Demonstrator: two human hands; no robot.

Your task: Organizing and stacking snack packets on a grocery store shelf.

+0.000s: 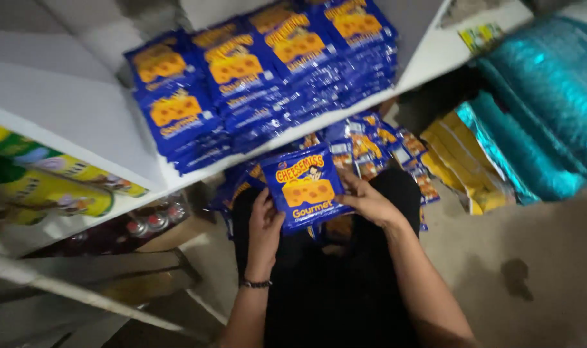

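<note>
A blue snack packet with a yellow cheese picture is held up over my lap. My left hand grips its left edge and my right hand grips its right edge. It seems to top a small stack of like packets. Behind it, more blue packets lie heaped on the floor under the shelf. Above, several stacks of the same blue packets sit on a white shelf.
Yellow-green packets fill the lower shelf at left, with bottle tops beneath. At right lie shiny teal bags and yellow bags on a bare concrete floor. A wooden frame stands at lower left.
</note>
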